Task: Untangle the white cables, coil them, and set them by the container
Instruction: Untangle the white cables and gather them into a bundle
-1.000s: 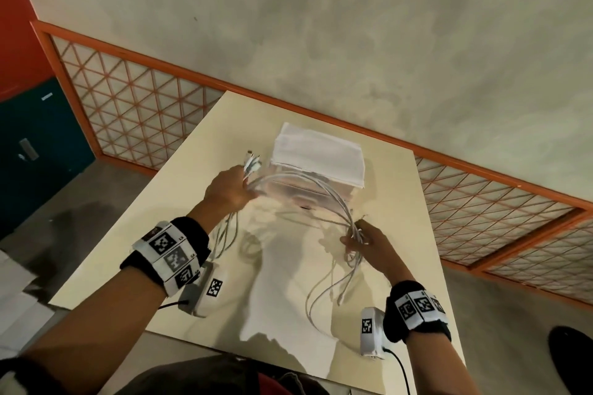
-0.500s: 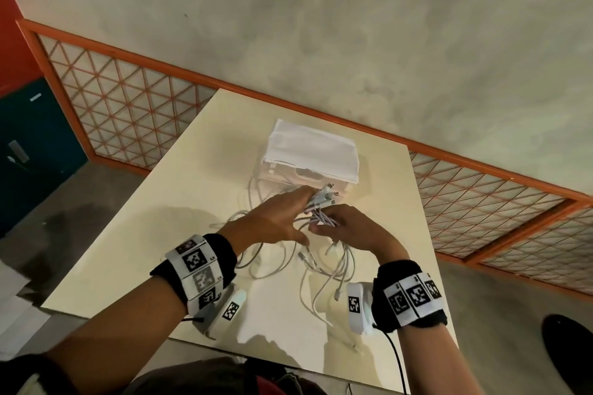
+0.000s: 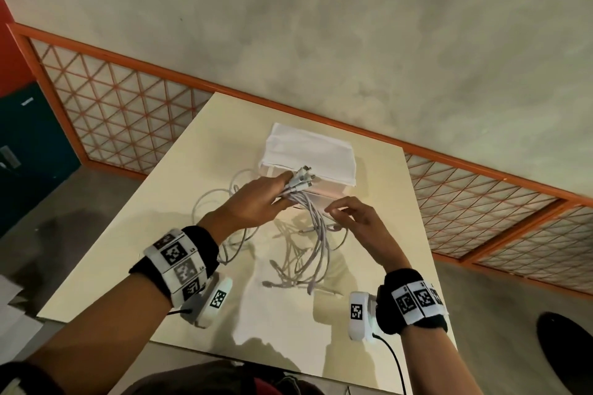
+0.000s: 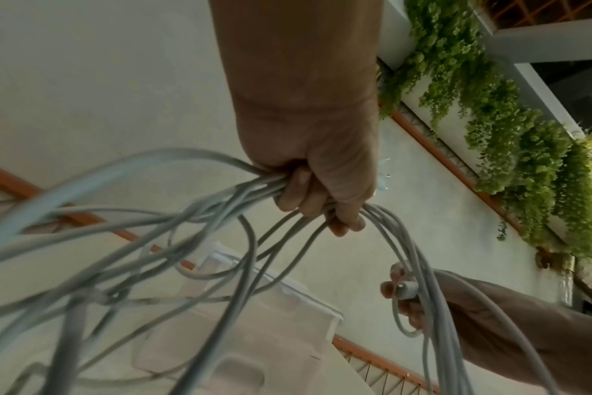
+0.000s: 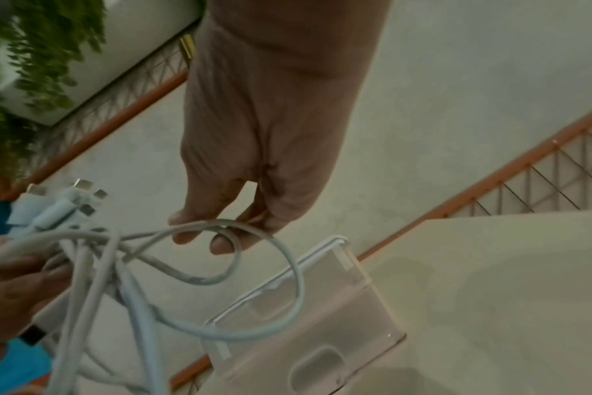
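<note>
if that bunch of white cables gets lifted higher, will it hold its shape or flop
Probably flop: below the left hand the white cables sag in loose loops onto the table. Likely light, since one grip holds them. Crossed strands may snag.

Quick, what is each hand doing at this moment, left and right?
Left hand: closed, gripping the bunch of white cables near their plugs.
Right hand: fingers curled, pinching one cable loop from that bunch.

Smooth white cables (image 3: 316, 234), clear plastic container (image 5: 308, 318), glossy table (image 3: 160, 234).
</note>
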The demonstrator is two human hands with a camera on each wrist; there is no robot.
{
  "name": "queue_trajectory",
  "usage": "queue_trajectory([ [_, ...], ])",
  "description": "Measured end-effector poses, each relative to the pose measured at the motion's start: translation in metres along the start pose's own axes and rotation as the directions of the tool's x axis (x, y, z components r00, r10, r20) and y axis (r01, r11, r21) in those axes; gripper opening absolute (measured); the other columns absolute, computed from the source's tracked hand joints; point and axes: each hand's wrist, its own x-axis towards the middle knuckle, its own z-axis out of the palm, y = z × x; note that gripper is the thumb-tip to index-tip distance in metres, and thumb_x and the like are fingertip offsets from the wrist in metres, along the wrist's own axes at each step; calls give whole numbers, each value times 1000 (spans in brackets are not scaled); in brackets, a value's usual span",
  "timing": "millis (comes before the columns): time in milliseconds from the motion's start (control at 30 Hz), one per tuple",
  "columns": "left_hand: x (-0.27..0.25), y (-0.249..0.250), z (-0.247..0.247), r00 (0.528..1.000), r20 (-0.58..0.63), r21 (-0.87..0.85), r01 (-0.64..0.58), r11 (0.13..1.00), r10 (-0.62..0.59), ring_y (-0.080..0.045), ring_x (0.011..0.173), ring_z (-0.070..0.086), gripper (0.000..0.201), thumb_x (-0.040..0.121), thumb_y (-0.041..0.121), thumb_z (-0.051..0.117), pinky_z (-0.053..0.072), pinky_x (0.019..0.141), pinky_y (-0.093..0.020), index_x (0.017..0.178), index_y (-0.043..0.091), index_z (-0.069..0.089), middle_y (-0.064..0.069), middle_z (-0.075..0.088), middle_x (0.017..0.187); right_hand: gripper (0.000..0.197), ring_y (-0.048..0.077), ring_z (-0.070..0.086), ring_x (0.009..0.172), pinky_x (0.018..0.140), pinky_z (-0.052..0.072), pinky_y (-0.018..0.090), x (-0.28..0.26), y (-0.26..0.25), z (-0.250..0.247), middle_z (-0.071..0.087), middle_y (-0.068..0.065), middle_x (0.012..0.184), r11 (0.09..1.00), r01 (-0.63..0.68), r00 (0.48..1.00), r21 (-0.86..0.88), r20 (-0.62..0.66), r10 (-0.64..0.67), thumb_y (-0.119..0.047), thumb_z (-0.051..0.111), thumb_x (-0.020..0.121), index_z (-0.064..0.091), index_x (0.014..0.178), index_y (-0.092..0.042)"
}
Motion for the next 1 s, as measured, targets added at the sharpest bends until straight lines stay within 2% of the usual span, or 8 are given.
queue_trajectory([
  [200, -1, -4, -7, 997, -65, -67, 32, 997, -36, -33, 80, 63, 36, 91, 19, 56, 35, 59, -32, 123, 5, 47, -14, 66, 91, 20, 10, 60, 84, 75, 48, 17, 2, 7, 6, 69, 5, 92, 993, -70, 997, 91, 32, 68, -4, 69, 81, 68, 100, 2],
  [400, -4, -20, -25, 987, -132, -113, 78, 991, -92, -36, 79, 65, 35, 90, 22, 56, 51, 68, -46, 123, 11, 46, -13, 69, 88, 14, 13, 58, 49, 56, 51, 30, 4, 36, -9, 56, 4, 59, 988, -134, 946, 74, -287, 149, 0, 65, 85, 65, 98, -5],
  [567, -3, -17, -26, 987, -131, -36, 86, 996, -90, -37, 83, 64, 32, 91, 23, 55, 50, 67, -44, 120, 11, 47, -12, 68, 91, 54, 27, 60, 68, 63, 51, 32, 5, 56, -5, 60, 14, 87, 891, -421, 871, -169, -351, 345, -11, 78, 75, 46, 116, 2],
  [633, -2, -13, -22, 989, -126, -2, 77, 997, -76, -37, 85, 63, 31, 91, 22, 55, 47, 66, -41, 119, 10, 48, -13, 68, 93, 59, 28, 58, 88, 76, 46, 31, 10, 48, -2, 53, 13, 110, 883, -305, 897, -357, -418, 142, -19, 80, 74, 48, 121, -1],
  [700, -1, -9, -18, 992, -112, 11, 59, 998, -57, -38, 85, 62, 28, 91, 20, 55, 44, 64, -39, 115, 8, 48, -14, 66, 92, 47, 19, 59, 100, 83, 45, 26, 13, 19, 5, 55, 2, 120, 957, -112, 933, -268, -361, 8, -27, 70, 83, 52, 123, -10],
  [800, 3, 0, -14, 994, -98, -27, 48, 998, -51, -35, 84, 61, 27, 91, 20, 55, 38, 62, -34, 114, 6, 48, -14, 66, 91, 27, 2, 58, 111, 91, 46, 18, 19, -23, 14, 62, -4, 124, 990, 40, 999, -136, 16, -38, -25, 56, 94, 63, 118, -17],
  [867, 3, 3, -17, 993, -110, -92, 40, 995, -50, -32, 82, 62, 31, 92, 18, 55, 37, 62, -32, 120, 6, 49, -13, 67, 92, 19, 7, 63, 101, 91, 48, 19, 24, -33, 19, 68, 0, 109, 997, 51, 988, -62, 151, -41, -19, 58, 93, 67, 106, -8],
  [1000, 0, -2, -27, 994, -89, -121, 57, 991, -68, -27, 73, 62, 33, 88, 21, 61, 41, 64, -32, 116, 6, 52, -6, 65, 83, 16, 10, 51, 58, 61, 42, 15, 23, -34, 18, 61, 10, 74, 999, 30, 1000, -17, 7, -30, -16, 64, 89, 64, 78, -4],
])
